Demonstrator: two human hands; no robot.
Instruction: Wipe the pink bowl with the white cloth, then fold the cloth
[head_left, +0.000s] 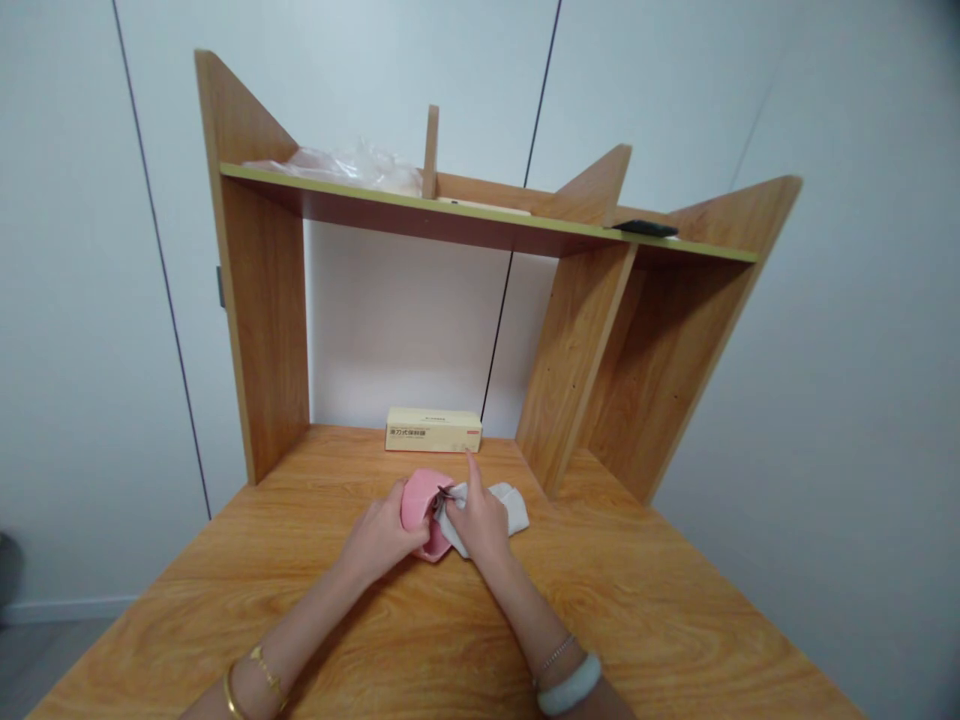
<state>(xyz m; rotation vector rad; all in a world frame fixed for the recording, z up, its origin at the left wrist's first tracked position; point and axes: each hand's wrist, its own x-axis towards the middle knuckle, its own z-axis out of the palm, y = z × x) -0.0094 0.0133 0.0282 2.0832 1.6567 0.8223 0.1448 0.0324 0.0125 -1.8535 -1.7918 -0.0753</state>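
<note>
My left hand (385,532) is closed around the left side of a pink, rounded hollow object (424,490), tilted above the desk. Its opening faces right and shows a dark inside part, too small to make out. My right hand (480,520) pinches a light grey cloth (513,506) against that opening, with the index finger pointing up and away. Part of the cloth hangs out to the right beneath the hand. Just behind both hands, a cream cardboard box (433,430) with dark printing lies on the desk.
The wooden desk (360,640) carries a shelf unit (270,330) with upright panels left and right of the hands. On its upper board lie a clear plastic bag (352,168) and a dark flat object (645,229). A white wall stands behind.
</note>
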